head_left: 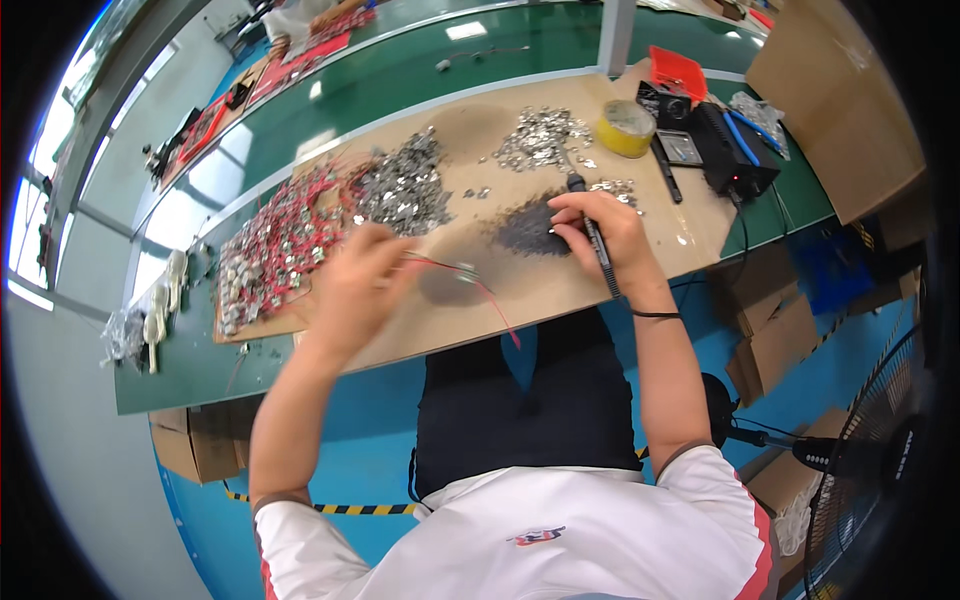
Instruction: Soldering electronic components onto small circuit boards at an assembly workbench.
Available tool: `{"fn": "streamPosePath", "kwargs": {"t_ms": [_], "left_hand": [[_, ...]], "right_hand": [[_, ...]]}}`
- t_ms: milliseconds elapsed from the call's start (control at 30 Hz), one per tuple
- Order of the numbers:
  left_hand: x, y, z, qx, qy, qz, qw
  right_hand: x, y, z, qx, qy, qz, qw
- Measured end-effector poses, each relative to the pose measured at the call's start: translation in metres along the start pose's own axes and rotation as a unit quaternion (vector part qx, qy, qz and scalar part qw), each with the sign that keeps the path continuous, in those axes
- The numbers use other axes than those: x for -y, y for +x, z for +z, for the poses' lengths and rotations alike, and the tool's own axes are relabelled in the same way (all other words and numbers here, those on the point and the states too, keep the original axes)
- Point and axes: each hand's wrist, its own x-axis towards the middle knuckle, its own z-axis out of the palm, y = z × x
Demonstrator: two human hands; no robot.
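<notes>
My left hand point(362, 283), slightly blurred, pinches the end of a small wired part point(467, 273) over the front of the brown board point(480, 325). Thin red and dark wires run from it, and a red end hangs past the table edge. A black soldering iron point(606, 266) is gripped like a pen in my right hand point(612, 228), above a dark grey patch of residue point(535, 228). Left of my left hand spreads a pile of red-wired parts point(285, 235). Small metal pieces lie heaped beyond it point(405, 185), with another metal heap point(543, 138) farther right.
A yellow tape roll point(626, 130) sits near the black soldering station point(735, 150), with blue-handled pliers point(750, 135) on it. A large cardboard box point(845, 110) stands at the right. A fan point(870, 460) is low right. Another person's hand point(330, 18) shows across the far table.
</notes>
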Motion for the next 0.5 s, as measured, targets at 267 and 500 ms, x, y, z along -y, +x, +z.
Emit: {"fn": "streamPosePath", "kwargs": {"t_ms": [267,500], "left_hand": [[-0.003,-0.011,0.036,0.084,0.021,0.036,0.996],[-0.003,0.022,0.022,-0.036,-0.104,-0.118,0.987]], "right_hand": [[0.01,0.002,0.007,0.065,0.017,-0.004,0.998],[0.025,0.005,0.019,0.108,-0.012,-0.037,0.993]]}}
